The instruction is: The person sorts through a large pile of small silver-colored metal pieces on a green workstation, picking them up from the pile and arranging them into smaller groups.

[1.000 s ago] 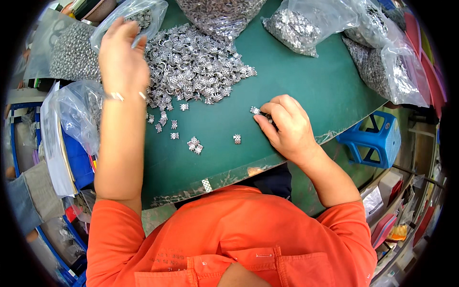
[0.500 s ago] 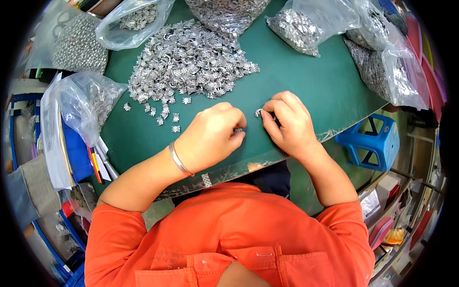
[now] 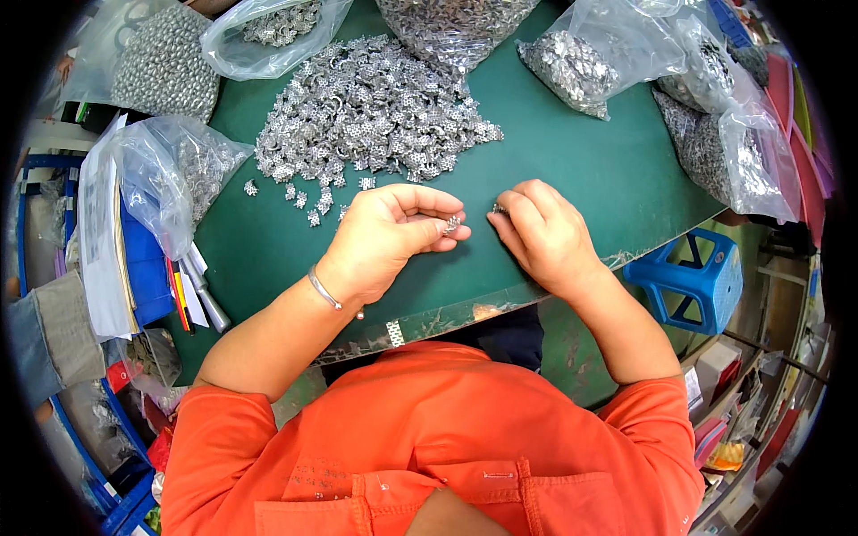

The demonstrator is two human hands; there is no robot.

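My left hand (image 3: 391, 234), with a silver bangle at its wrist, is turned partly palm up. Thumb and fingers pinch a small silver metal link (image 3: 452, 225). A short gap away, my right hand (image 3: 547, 234) is closed above the green tabletop (image 3: 626, 170), its thumb and fingertips on another small metal piece (image 3: 498, 208), mostly hidden by the fingers. Beyond the left hand lies a large heap of similar silver links (image 3: 366, 112), with several loose ones scattered at its near side. A short joined strip of links (image 3: 395, 333) lies at the table's near edge.
Clear plastic bags of metal parts stand along the far side, among them a bag of rounded pieces (image 3: 165, 67) and a bag of flat pieces (image 3: 572, 67). Papers and pens (image 3: 183, 295) sit at the left edge. A blue stool (image 3: 693, 277) stands right of the table.
My left hand has rolled over from knuckles up, bringing the link in its fingers into sight. My right hand has shifted slightly, and its piece is now more covered. The whole view has shifted slightly.
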